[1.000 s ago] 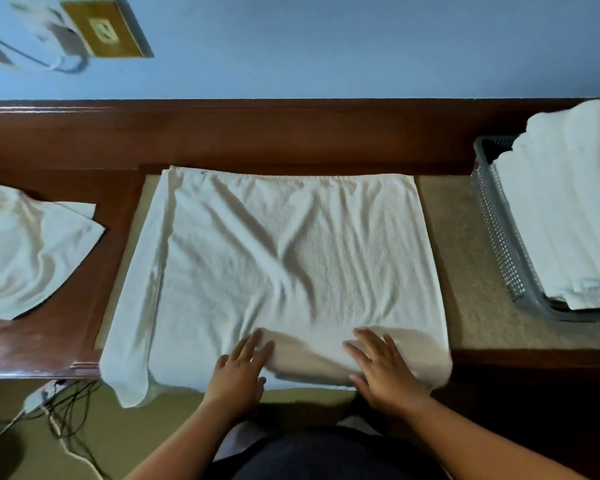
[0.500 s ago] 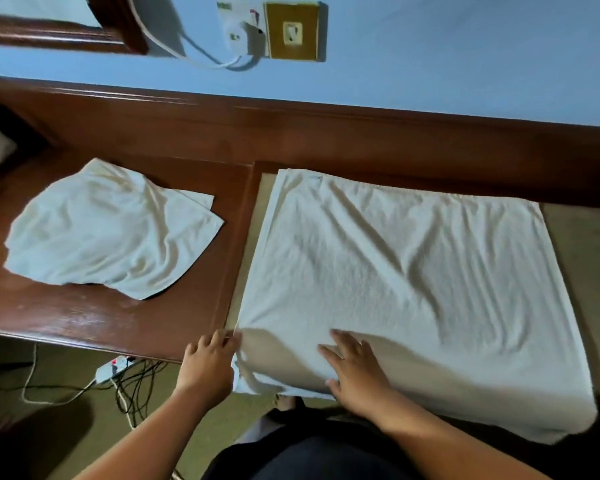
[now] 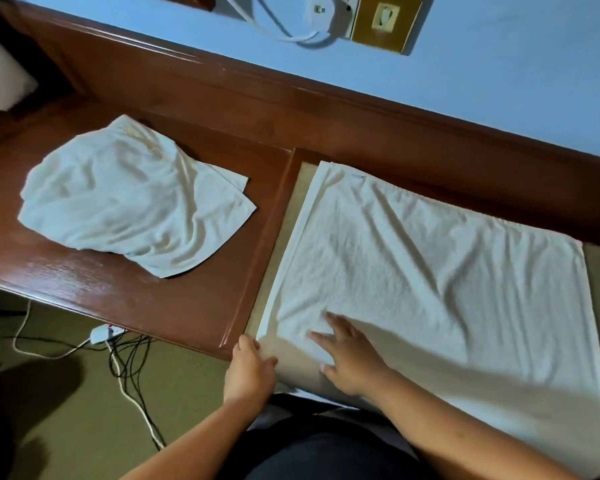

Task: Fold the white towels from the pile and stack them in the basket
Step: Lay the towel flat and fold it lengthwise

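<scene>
A large white towel (image 3: 430,271) lies spread flat on the tan inset of the wooden counter, its near edge hanging over the front. My right hand (image 3: 350,355) rests flat on its near left part, fingers straight and spread. At the towel's near left corner, my left hand (image 3: 250,368) has its thumb on the cloth and its fingers bent at the edge, gripping the corner. A second, crumpled white towel (image 3: 132,206) lies on the dark wood to the left. The basket is out of view.
The counter (image 3: 174,306) runs along a blue wall with a raised wooden back rail (image 3: 291,109). A wall socket (image 3: 385,19) with a white cable sits above. On the floor below left lie a power strip (image 3: 101,334) and loose cables.
The view has swung left, so the basket has left the frame. Both hands have slid left along the towel's near edge, and the left hand has reached the towel's corner.
</scene>
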`<state>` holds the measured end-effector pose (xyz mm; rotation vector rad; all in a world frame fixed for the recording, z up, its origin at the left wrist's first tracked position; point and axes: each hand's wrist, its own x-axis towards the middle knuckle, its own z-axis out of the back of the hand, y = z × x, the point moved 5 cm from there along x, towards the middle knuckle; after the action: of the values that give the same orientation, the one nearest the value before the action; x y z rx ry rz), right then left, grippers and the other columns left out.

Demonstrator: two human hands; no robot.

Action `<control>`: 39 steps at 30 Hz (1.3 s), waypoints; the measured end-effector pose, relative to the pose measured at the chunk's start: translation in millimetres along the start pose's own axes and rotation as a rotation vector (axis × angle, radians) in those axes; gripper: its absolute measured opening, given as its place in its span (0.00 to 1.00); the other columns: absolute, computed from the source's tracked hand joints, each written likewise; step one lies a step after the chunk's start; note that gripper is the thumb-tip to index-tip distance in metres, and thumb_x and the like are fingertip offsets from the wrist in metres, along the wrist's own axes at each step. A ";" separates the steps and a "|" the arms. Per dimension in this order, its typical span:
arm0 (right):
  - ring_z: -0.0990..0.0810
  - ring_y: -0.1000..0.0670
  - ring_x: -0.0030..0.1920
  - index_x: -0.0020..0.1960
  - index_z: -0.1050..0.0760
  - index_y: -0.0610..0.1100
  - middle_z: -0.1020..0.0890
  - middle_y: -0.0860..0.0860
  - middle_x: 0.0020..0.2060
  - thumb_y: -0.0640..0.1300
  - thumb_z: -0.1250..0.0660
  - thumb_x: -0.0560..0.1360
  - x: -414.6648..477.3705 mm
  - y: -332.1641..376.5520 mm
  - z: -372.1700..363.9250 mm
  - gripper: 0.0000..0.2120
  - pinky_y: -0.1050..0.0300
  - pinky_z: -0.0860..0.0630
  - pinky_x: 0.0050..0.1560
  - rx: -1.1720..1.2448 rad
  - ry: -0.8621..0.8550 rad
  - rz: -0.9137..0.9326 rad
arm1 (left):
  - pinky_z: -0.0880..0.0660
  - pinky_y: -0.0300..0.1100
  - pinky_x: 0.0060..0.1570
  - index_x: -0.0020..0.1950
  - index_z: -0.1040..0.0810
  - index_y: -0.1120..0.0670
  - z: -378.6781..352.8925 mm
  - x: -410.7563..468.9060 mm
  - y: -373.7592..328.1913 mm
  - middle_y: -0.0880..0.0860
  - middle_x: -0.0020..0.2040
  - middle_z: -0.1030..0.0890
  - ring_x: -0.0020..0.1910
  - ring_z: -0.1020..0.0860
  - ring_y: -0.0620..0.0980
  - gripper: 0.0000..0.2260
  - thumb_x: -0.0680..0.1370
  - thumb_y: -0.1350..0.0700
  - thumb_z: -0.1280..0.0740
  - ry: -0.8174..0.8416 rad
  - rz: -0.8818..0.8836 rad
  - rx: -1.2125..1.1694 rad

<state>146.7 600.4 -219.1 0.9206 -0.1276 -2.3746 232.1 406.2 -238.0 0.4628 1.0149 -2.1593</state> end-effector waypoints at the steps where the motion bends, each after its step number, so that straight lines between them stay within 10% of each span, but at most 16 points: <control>1: 0.58 0.45 0.80 0.80 0.48 0.59 0.60 0.50 0.81 0.53 0.37 0.79 -1.8 0.5 -0.9 0.33 0.45 0.47 0.78 0.010 0.013 -0.002 | 0.26 0.50 0.48 0.50 0.33 0.53 -3.1 -1.7 6.9 0.50 0.50 0.25 0.47 0.23 0.54 0.12 0.76 0.55 0.30 -0.006 0.055 -0.025; 8: 0.60 0.45 0.80 0.81 0.48 0.56 0.61 0.48 0.81 0.52 0.38 0.80 -8.2 15.6 -5.9 0.32 0.46 0.49 0.79 0.004 0.100 -0.004 | 0.30 0.44 0.43 0.52 0.27 0.58 -10.1 -4.0 36.7 0.52 0.43 0.22 0.42 0.23 0.54 0.10 0.77 0.55 0.29 -0.044 0.330 -0.312; 18: 0.58 0.44 0.81 0.81 0.46 0.54 0.59 0.46 0.81 0.51 0.39 0.81 -6.7 31.5 -9.0 0.31 0.48 0.45 0.78 0.015 0.080 -0.015 | 0.30 0.43 0.38 0.44 0.22 0.51 13.8 -3.5 75.0 0.50 0.37 0.20 0.37 0.24 0.50 0.07 0.82 0.56 0.34 0.089 0.092 -0.148; 27: 0.45 0.41 0.78 0.77 0.38 0.50 0.48 0.45 0.79 0.52 0.38 0.80 6.7 42.5 0.2 0.27 0.47 0.39 0.74 -0.025 0.046 -0.007 | 0.31 0.51 0.53 0.53 0.27 0.49 26.6 -9.9 17.0 0.49 0.52 0.28 0.53 0.28 0.54 0.04 0.79 0.55 0.36 -0.200 -0.174 0.156; 33: 0.30 0.42 0.70 0.77 0.37 0.50 0.35 0.47 0.73 0.52 0.37 0.79 21.9 37.3 18.2 0.27 0.48 0.32 0.69 -0.013 -0.005 -0.008 | 0.33 0.52 0.65 0.68 0.29 0.52 10.2 19.8 -11.6 0.54 0.65 0.32 0.65 0.32 0.57 0.24 0.78 0.40 0.34 -0.052 -0.051 0.302; 39: 0.29 0.40 0.68 0.80 0.45 0.53 0.47 0.48 0.79 0.39 0.39 0.79 58.6 52.7 48.8 0.32 0.46 0.27 0.62 -0.125 -0.120 0.145 | 0.35 0.53 0.64 0.63 0.23 0.50 9.7 32.5 -33.6 0.54 0.62 0.27 0.64 0.31 0.58 0.18 0.77 0.43 0.34 0.105 -0.190 0.490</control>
<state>106.3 518.9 -201.4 0.6867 -0.0882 -2.2744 185.2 399.5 -232.7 0.7373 0.5909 -2.5837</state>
